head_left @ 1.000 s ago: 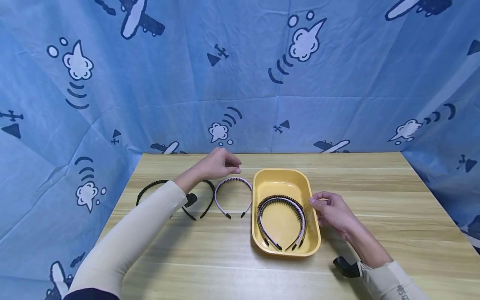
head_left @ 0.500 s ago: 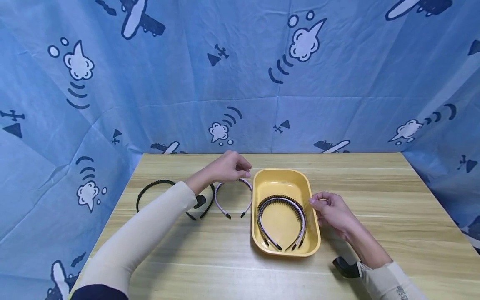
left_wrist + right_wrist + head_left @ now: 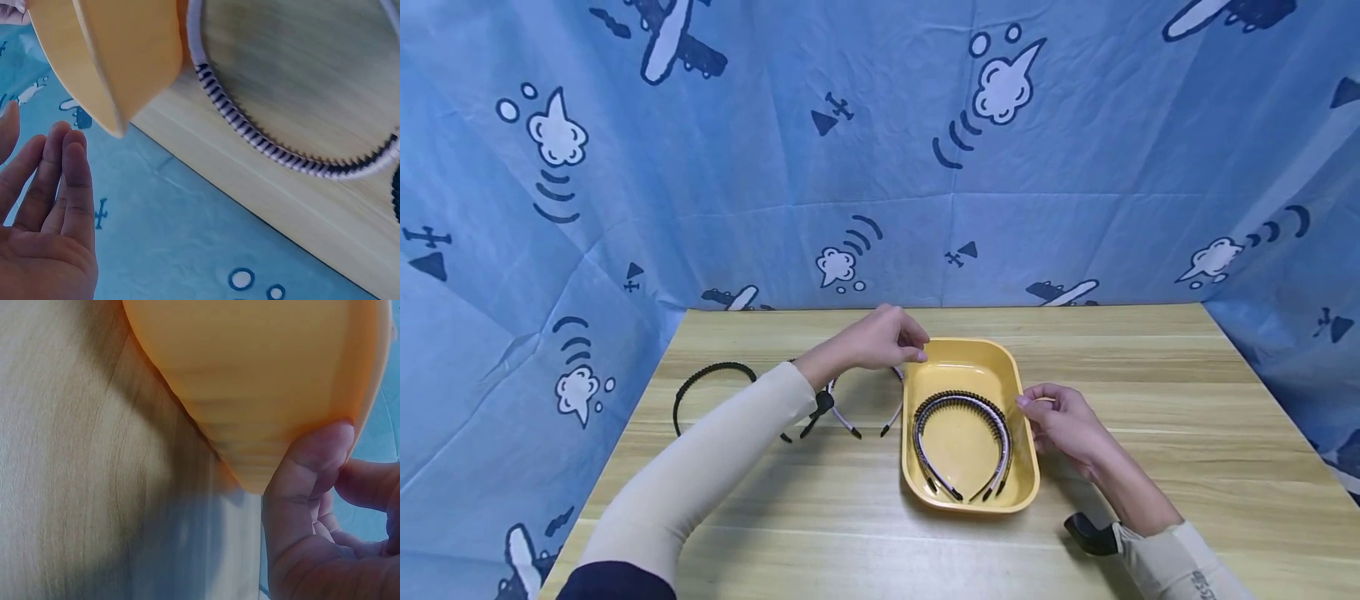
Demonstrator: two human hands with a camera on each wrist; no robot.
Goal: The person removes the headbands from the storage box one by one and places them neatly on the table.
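Note:
My right hand pinches the right rim of a yellow plastic tray between thumb and fingers; the right wrist view shows this pinch up close. Inside the tray lie several toothed headbands, nested together, black and pale lilac. Over the tray's upper left corner hovers my left hand. In the left wrist view its fingers are fairly straight, apart from the tray, with nothing in them. A lilac headband lies on the table just left of the tray, its top partly hidden by the left hand.
Farther left on the wooden table lies a black headband, with another black headband mostly hidden behind my left forearm. A blue patterned curtain stands along the table's back and sides.
My left hand has moved right, from above the lilac headband to the tray's upper left corner. The right hand keeps its place on the rim, and the headbands have not moved.

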